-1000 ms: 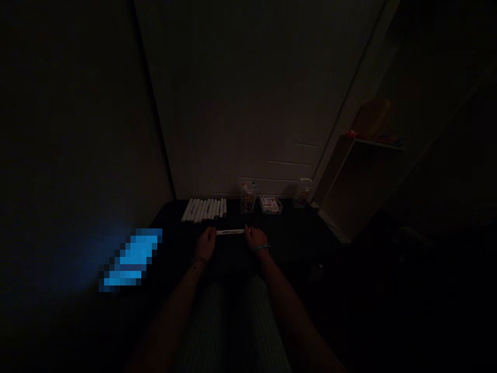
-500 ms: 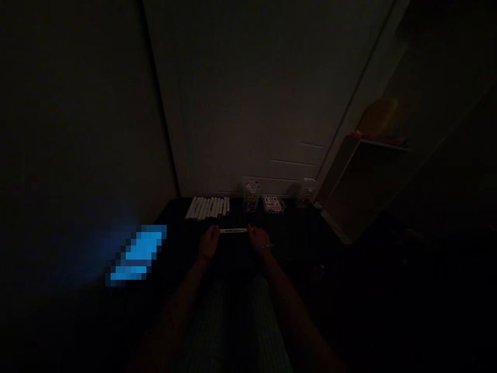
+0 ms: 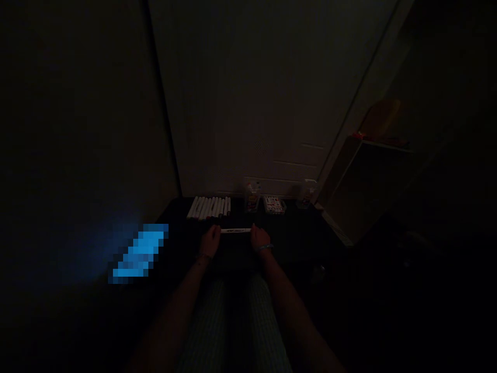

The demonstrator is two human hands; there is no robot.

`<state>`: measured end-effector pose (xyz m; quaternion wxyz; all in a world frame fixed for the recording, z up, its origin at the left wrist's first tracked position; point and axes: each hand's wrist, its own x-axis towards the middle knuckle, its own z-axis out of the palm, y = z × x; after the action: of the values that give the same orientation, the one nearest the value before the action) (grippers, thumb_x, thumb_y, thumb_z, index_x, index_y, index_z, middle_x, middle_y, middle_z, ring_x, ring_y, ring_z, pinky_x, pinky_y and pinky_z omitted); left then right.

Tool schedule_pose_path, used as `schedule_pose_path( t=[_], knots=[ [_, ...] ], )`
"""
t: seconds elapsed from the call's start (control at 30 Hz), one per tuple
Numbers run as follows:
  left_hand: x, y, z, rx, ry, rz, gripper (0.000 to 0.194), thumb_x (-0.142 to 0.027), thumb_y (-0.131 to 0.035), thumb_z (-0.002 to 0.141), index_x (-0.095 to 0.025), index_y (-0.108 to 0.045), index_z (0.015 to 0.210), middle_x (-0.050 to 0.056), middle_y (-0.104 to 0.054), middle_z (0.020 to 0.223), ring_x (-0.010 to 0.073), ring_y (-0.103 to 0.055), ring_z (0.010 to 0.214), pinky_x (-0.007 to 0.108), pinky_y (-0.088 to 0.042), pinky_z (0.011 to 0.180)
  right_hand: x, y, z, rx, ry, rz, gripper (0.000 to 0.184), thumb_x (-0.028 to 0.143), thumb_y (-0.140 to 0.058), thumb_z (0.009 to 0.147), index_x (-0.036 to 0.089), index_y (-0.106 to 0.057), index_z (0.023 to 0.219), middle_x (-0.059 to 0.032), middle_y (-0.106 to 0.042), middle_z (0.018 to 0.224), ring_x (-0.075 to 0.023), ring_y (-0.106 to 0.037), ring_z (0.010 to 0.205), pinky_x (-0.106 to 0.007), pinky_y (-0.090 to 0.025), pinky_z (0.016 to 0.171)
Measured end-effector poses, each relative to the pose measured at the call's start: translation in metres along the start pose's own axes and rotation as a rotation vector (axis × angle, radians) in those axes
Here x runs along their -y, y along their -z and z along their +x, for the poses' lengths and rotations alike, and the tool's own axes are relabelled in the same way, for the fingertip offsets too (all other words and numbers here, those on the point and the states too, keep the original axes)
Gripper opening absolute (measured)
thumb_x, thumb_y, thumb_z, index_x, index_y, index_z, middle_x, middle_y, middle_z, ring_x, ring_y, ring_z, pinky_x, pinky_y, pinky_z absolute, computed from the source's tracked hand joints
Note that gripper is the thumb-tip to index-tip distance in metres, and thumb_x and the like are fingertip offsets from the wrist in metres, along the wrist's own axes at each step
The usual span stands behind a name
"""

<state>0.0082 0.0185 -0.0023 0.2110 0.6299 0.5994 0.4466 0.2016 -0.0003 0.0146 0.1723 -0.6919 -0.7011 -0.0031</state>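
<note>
A white marker (image 3: 235,230) with dark print lies crosswise between my hands, above the dark table. My left hand (image 3: 210,241) is closed round its left end, and my right hand (image 3: 260,238) grips its right end. Beyond my left hand, several white markers (image 3: 209,207) lie side by side in a row. Past my right hand stand a clear case (image 3: 252,199) with a few markers in it and a low box (image 3: 274,205) with a printed pattern. The light is dim, so fingertips and cap details are hard to make out.
Another clear case (image 3: 306,197) stands at the back right of the dark table (image 3: 303,233). A wall rises right behind. To the left glows a blurred blue screen (image 3: 142,251). A cabinet (image 3: 373,181) with things on top is at the right.
My right hand has shifted slightly right, and a bit more of the marker shows between my hands. The whole view has moved slightly; the other things stay in place.
</note>
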Motion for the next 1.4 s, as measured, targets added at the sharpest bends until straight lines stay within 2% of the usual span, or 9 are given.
schedule_pose_path(
  t=[0.1, 0.33, 0.57, 0.97, 1.07, 1.4],
  knots=[
    [0.001, 0.0, 0.001, -0.008, 0.009, 0.004, 0.036, -0.044, -0.033, 0.079, -0.017, -0.055, 0.088, 0.002, -0.06, 0.079, 0.014, -0.053, 0.073, 0.022, -0.038, 0.067, 0.001, 0.001, 0.0, 0.003, 0.0, 0.009, 0.046, 0.032, -0.013, 0.092, 0.018, -0.055, 0.104, -0.0088, -0.063, 0.094, -0.0162, -0.057, 0.084, -0.024, -0.038, 0.071],
    [-0.003, 0.003, -0.001, 0.004, -0.026, 0.026, 0.036, -0.042, -0.031, 0.08, -0.016, -0.055, 0.084, 0.001, -0.058, 0.072, 0.0114, -0.05, 0.063, 0.02, -0.036, 0.059, 0.004, 0.007, -0.001, 0.0, -0.071, 0.073, 0.057, 0.041, -0.009, 0.091, 0.018, -0.061, 0.093, -0.0076, -0.064, 0.087, -0.0151, -0.058, 0.082, -0.023, -0.038, 0.071],
    [-0.008, 0.004, -0.002, -0.013, -0.014, 0.033, 0.034, -0.041, -0.032, 0.08, -0.016, -0.055, 0.083, 0.002, -0.059, 0.074, 0.0119, -0.051, 0.066, 0.021, -0.036, 0.061, 0.004, 0.008, 0.0, 0.006, -0.106, 0.055, 0.057, 0.043, -0.011, 0.09, 0.018, -0.061, 0.093, -0.0078, -0.064, 0.088, -0.0153, -0.058, 0.084, -0.023, -0.039, 0.072],
    [-0.005, 0.002, -0.003, 0.013, -0.045, 0.075, 0.033, -0.041, -0.028, 0.083, -0.018, -0.052, 0.079, 0.0, -0.055, 0.064, 0.0108, -0.049, 0.058, 0.02, -0.034, 0.056, 0.003, 0.008, -0.001, 0.025, -0.073, 0.085, 0.054, 0.043, -0.012, 0.09, 0.018, -0.06, 0.096, -0.0083, -0.063, 0.09, -0.0161, -0.058, 0.085, -0.025, -0.038, 0.073],
    [-0.001, 0.0, -0.002, 0.018, -0.049, 0.075, 0.033, -0.042, -0.027, 0.083, -0.019, -0.051, 0.081, 0.0, -0.056, 0.067, 0.0112, -0.05, 0.06, 0.021, -0.034, 0.057, 0.002, 0.009, 0.0, 0.042, -0.059, 0.122, 0.056, 0.043, -0.01, 0.09, 0.018, -0.059, 0.098, -0.0081, -0.063, 0.091, -0.0161, -0.057, 0.086, -0.024, -0.038, 0.073],
    [0.005, -0.002, 0.001, 0.043, -0.029, 0.131, 0.034, -0.038, -0.025, 0.086, -0.019, -0.052, 0.088, 0.006, -0.061, 0.08, 0.0139, -0.056, 0.068, 0.023, -0.036, 0.062, 0.0, 0.003, 0.005, 0.106, -0.143, 0.257, 0.068, 0.053, -0.005, 0.086, 0.02, -0.064, 0.093, -0.0086, -0.064, 0.089, -0.0172, -0.058, 0.084, -0.024, -0.039, 0.069]
  ],
)
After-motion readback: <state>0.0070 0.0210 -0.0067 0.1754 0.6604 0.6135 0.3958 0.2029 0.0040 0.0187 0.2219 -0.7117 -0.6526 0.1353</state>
